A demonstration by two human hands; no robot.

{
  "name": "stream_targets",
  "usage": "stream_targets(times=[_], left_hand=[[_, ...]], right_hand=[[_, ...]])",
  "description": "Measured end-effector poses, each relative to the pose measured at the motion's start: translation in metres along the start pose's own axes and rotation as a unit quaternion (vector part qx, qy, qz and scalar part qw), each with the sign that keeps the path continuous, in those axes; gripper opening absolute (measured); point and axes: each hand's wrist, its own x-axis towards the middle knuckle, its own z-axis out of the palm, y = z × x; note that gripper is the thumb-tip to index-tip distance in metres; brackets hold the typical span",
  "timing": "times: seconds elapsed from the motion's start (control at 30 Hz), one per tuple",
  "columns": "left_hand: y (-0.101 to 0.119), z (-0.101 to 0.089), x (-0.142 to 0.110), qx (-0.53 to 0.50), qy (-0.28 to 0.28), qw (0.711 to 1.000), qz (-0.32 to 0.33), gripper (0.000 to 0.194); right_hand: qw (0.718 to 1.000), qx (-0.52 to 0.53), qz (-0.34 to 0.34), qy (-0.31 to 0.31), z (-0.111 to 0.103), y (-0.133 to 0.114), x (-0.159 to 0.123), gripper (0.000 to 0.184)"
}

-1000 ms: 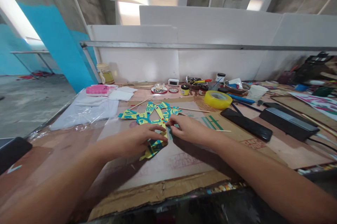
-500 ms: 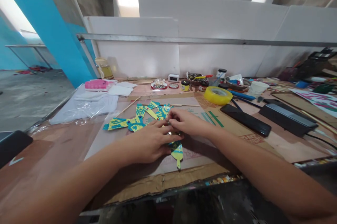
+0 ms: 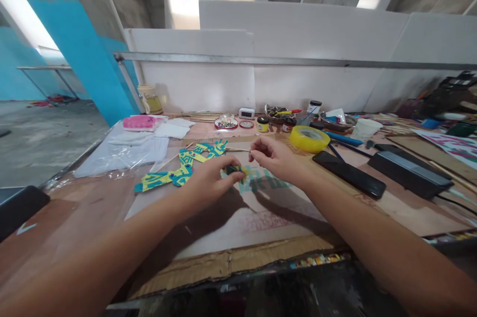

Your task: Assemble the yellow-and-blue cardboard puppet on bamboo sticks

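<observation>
A yellow and blue painted paper cut-out point(image 3: 175, 173), jointed in several pieces, lies across a pale sheet point(image 3: 261, 217) on the cardboard-covered table. My left hand point(image 3: 210, 183) is lifted a little and pinches one end of the cut-out between thumb and fingers. My right hand point(image 3: 276, 158) hovers just to the right with fingers curled in a pinch; what it holds, if anything, is too small to make out. A thin wooden stick point(image 3: 238, 149) lies behind the hands.
A yellow tape roll point(image 3: 308, 138), small paint jars point(image 3: 262, 124), a dish of beads point(image 3: 225, 122) and a white cup point(image 3: 363, 129) line the back. Two black flat devices point(image 3: 350, 174) lie at right. Plastic bags point(image 3: 122, 150) and a pink pack point(image 3: 139, 122) sit at left.
The cut-out has shifted left and been turned. My left hand went from pressing flat on it to pinching its end. My right hand lifted off and moved slightly back.
</observation>
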Motion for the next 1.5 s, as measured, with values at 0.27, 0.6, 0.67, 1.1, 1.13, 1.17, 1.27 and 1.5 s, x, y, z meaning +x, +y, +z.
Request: stream_targets(times=[0.27, 0.6, 0.67, 1.1, 1.13, 1.17, 1.27, 1.5], left_hand=[[0.007, -0.022, -0.013, -0.066, 0.057, 0.993, -0.083, 0.023], [0.007, -0.031, -0.011, -0.077, 0.06, 0.991, -0.091, 0.031], [0.007, -0.031, -0.011, -0.085, 0.039, 0.993, -0.078, 0.028], [-0.001, -0.026, -0.011, -0.096, 0.035, 0.993, -0.063, 0.028], [-0.001, -0.026, -0.011, -0.097, 0.035, 0.993, -0.064, 0.028], [0.0, -0.027, -0.011, -0.099, 0.033, 0.992, -0.065, 0.028], [0.001, -0.027, -0.011, -0.105, 0.025, 0.991, -0.074, 0.029], [-0.003, -0.026, -0.01, -0.107, 0.017, 0.991, -0.077, 0.029]], right_hand=[[0.998, -0.002, -0.046, 0.042, 0.016, -0.028, -0.019, 0.006], [0.993, -0.04, -0.1, 0.046, 0.021, -0.029, -0.025, 0.004], [0.991, -0.055, -0.113, 0.051, 0.022, -0.029, -0.025, 0.005], [0.987, -0.062, -0.144, 0.028, 0.023, -0.025, -0.025, 0.009], [0.987, -0.064, -0.147, 0.027, 0.023, -0.025, -0.025, 0.009], [0.986, -0.065, -0.151, 0.027, 0.023, -0.025, -0.025, 0.009], [0.984, -0.067, -0.164, 0.028, 0.024, -0.025, -0.025, 0.01], [0.977, -0.071, -0.202, 0.023, 0.024, -0.024, -0.024, 0.011]])
